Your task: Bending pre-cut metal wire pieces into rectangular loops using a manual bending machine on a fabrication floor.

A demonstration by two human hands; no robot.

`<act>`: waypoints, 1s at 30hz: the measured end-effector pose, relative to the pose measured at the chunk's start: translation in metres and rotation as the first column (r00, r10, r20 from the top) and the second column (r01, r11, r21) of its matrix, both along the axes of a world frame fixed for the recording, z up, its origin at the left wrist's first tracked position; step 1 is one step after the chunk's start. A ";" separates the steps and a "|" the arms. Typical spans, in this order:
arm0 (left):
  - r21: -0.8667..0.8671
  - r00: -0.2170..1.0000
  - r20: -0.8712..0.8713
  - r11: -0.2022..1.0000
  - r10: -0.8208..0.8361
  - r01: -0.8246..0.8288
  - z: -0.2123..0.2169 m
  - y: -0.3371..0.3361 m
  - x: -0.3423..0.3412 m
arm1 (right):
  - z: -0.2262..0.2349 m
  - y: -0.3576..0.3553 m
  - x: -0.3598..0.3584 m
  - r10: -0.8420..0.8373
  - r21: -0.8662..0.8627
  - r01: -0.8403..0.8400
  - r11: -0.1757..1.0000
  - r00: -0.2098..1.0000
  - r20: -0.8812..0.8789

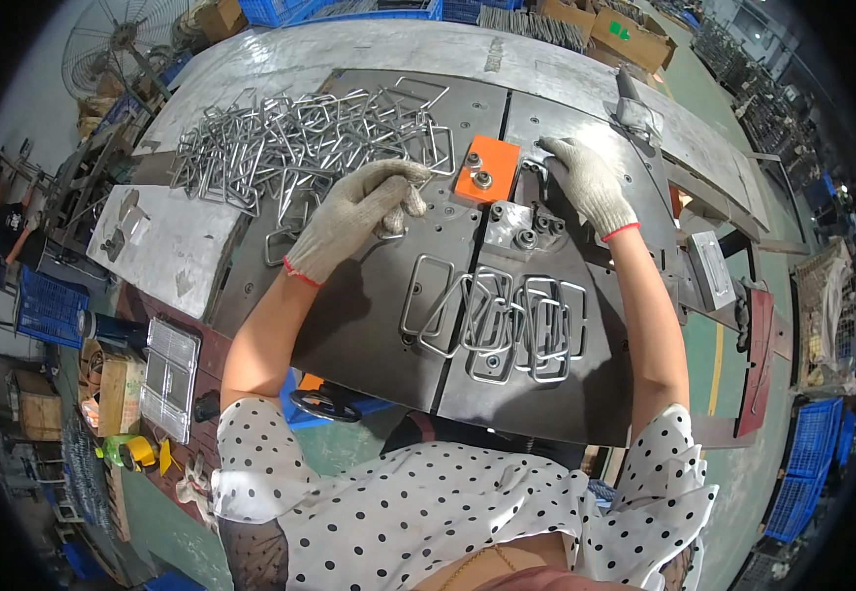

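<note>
My left hand (364, 210), in a cream knit glove with a red cuff, is closed, its fingertips pinched at the edge of a rectangular metal wire frame (441, 148). That hand is at the right side of a heaped pile of similar wire frames (290, 138). My right hand (588, 184), gloved alike, curves its fingers over a bent wire frame (543, 175) at the steel fixture (521, 227); its palm side is hidden. Between my hands stands an orange block (488, 169) with bolts. Several wire frames (492, 320) lie overlapping on the steel plate (369, 335) nearer to me.
A grey tool-like object (634, 108) rests at the plate's far right. On the left is a pale metal sheet (167, 246), with a wire rack (169, 379) nearer me. Blue crates (802, 468) stand at right. A dark round handwheel (324, 405) is below the plate edge.
</note>
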State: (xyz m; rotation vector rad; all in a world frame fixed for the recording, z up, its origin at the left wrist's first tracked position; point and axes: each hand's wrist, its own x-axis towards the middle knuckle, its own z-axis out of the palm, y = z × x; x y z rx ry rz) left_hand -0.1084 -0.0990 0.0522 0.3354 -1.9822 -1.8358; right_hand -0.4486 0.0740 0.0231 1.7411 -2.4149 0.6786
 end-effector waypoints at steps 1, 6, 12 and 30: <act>0.005 1.000 0.021 1.000 -0.007 0.007 0.000 0.000 0.000 | -0.001 0.004 -0.001 0.001 0.009 -0.001 1.000 1.000 -0.004; 0.100 0.998 -0.058 0.995 0.019 -0.013 -0.003 0.001 -0.001 | -0.010 0.020 0.000 0.049 0.117 -0.036 0.992 0.992 -0.115; 0.150 0.974 -0.025 0.965 0.223 -0.217 0.004 -0.002 -0.009 | -0.016 0.024 0.001 0.017 0.114 -0.001 0.994 0.990 -0.137; 0.207 0.971 -0.145 0.954 -0.191 0.218 0.009 0.041 -0.162 | -0.031 0.021 -0.007 0.059 0.029 -0.055 0.998 0.987 -0.148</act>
